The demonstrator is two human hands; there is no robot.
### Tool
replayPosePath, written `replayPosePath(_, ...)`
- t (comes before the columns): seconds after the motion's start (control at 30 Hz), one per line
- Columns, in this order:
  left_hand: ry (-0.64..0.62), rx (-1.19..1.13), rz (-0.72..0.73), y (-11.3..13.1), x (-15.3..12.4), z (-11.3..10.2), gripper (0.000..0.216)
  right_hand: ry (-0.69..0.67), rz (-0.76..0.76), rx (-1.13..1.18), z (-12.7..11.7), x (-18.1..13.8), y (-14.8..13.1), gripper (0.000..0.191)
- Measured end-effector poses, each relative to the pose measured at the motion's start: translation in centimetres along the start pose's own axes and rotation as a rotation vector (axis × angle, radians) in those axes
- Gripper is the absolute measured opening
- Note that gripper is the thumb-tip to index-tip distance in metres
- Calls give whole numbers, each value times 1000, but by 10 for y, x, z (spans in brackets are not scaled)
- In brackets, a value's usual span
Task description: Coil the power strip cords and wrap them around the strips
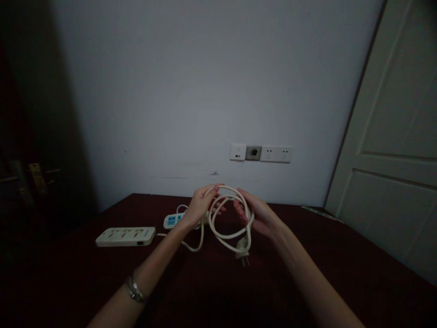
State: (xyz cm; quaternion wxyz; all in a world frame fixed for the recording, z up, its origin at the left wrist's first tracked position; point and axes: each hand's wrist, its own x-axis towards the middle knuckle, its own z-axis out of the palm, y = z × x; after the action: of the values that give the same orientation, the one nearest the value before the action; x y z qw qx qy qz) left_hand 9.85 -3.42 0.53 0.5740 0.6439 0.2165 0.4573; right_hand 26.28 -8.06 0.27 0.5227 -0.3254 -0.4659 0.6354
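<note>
A white power cord (227,237) hangs in loose loops between my hands above the dark red table. My left hand (202,205) pinches the top left of the coil between thumb and fingers. On the coil's right side, my right hand (254,210) is closed round the loops, with some fingers behind them. The plug (242,248) dangles at the bottom with its prongs pointing down. From the coil the cord runs left behind my left forearm towards a white power strip (126,237). A second strip with blue sockets (171,221) lies partly hidden behind my left hand.
Wall sockets (276,154) and a grey-framed wall plate (253,153) sit on the pale wall behind the table (136,202). A flat thin strip (322,213) lies at the table's back right edge. A panelled door (392,182) stands at the right.
</note>
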Motion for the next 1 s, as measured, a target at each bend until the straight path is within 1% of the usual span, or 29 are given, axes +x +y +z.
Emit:
replayPosePath(0.1,66,80,43,10,-2,-3,38,-32,52,-41,0,-1,3,47)
replayPosePath(0.2,128,77,75,15,-1,-6,36,-58,105,-38,1,-1,6,51)
replayPosePath(0.37,234,63,118,18,2,-9,30,-76,155,22,5,2,14,46)
replayPosePath(0.47,266,61,118,17,2,-9,30,-110,156,43,9,1,13,47)
replayPosePath(0.53,257,43,94,15,4,-9,31,-135,168,123,10,-1,10,48)
replayPosePath(0.6,207,-6,29,10,6,-10,32,-177,177,240,9,-3,6,49)
replayPosePath(0.67,103,-92,-83,5,8,-12,34,-232,160,332,6,-3,3,50)
replayPosePath(0.77,-131,-266,-280,-1,9,-16,43,-289,122,380,1,-4,-2,52)
replayPosePath(0.83,-289,-361,-376,-3,8,-17,53,-293,108,390,-1,-5,-4,53)
replayPosePath(0.9,-399,-410,-427,-2,5,-16,60,-275,95,391,-2,-6,-6,52)
replayPosePath(1.0,-467,-430,-447,1,1,-13,64,-224,80,369,-2,-6,-7,50)
